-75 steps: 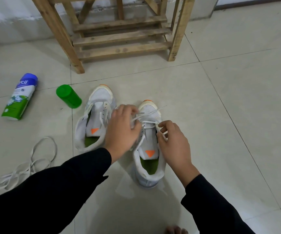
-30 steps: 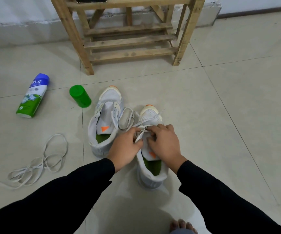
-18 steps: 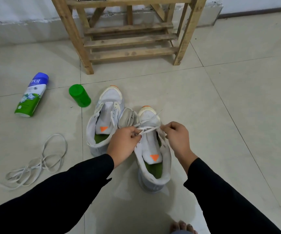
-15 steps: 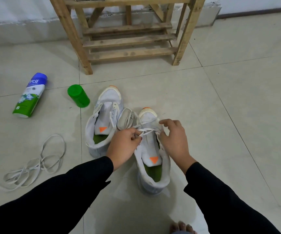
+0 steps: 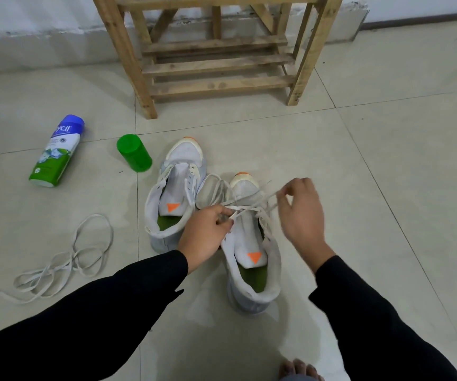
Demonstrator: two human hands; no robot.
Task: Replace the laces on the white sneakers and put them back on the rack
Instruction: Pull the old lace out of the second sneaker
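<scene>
**Clerk:** Largest item first, please.

**Inspector:** Wooden rack [image 5: 216, 64], slatted shelves. It stands on the tiled floor [image 5: 386, 166] by the wall, well apart from the shoes.

**Clerk:** The sneakers?

**Inspector:** Both are on the floor in front of the rack, side by side, toes pointing toward it. Near sneaker [image 5: 272, 270]: white upper, orange toe tip, orange triangle on the tongue, green insole, collar gaping wide. Far sneaker [image 5: 178, 185], to its left and set farther forward, has the same markings, with its sides splayed.

**Clerk:** Hands?

**Inspector:** Both are over the near sneaker's front half, with black sleeves down to the wrists. Left hand [image 5: 205, 235] sits low at the eyelets, thumb and fingers pinching the white lace [image 5: 255, 204]. Right hand [image 5: 301, 213] is raised to the right of the toe, its thumb and forefinger nipping a strand of the same lace. Its remaining fingers are loosely curled.

**Clerk:** Lace condition?

**Inspector:** Flat and white, drawn in strands from one hand to the other across the front eyelets. A slack loop lies between the two shoes. I cannot tell which eyelets it passes through.

**Clerk:** Remaining items?

**Inspector:** Loose lace [image 5: 65, 259], tangled, on the floor at the left. Spray bottle [image 5: 57, 152], with a blue top and green-and-white label, lies on its side farther left. Green cap [image 5: 134, 152] lies between the bottle and the far sneaker. Bare toes [image 5: 298, 368] show at the bottom edge.
</scene>
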